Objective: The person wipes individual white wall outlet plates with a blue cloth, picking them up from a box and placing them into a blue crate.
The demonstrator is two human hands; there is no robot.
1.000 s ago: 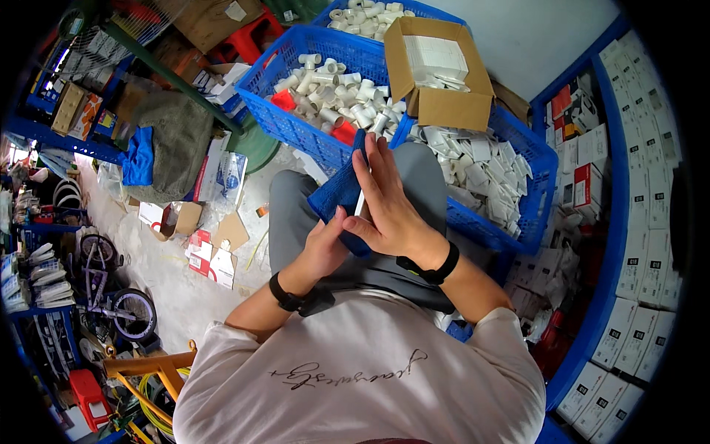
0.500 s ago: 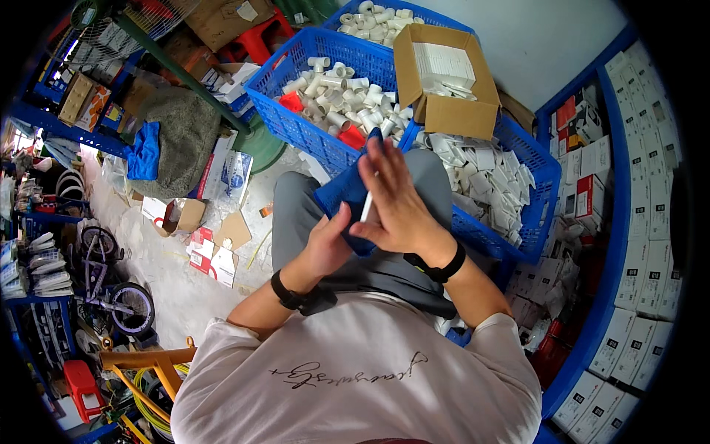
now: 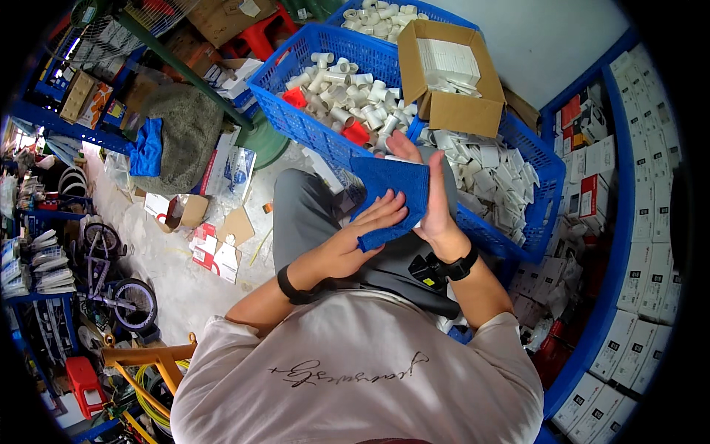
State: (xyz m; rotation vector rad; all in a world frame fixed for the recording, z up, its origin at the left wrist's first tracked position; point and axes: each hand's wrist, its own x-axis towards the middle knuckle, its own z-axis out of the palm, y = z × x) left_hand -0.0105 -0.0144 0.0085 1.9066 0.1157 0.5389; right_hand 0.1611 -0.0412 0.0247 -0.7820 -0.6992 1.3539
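Observation:
A folded blue cloth [image 3: 396,185] is spread over a thin white flat piece [image 3: 403,158] above my lap. Only slivers of that piece's edge show; the cloth and my hands hide the rest. My left hand [image 3: 361,231] lies over the cloth's lower left part, fingers stretched together and pressing it down. From the right, my right hand [image 3: 438,198] supports the white piece from beneath, its thumb upright along the right edge and its fingertips showing past the far edge.
Beyond my knees stand a blue crate of white pipe fittings [image 3: 344,92] and a blue crate of white flat plates [image 3: 492,174]. An open cardboard box [image 3: 462,115] rests on the crates. A green stand base [image 3: 266,144] and flattened cartons [image 3: 222,248] lie to the left.
The cloth has turned to face up and spread wider. My left hand has moved from the near edge onto the cloth, while my right hand has rolled palm-up beneath it.

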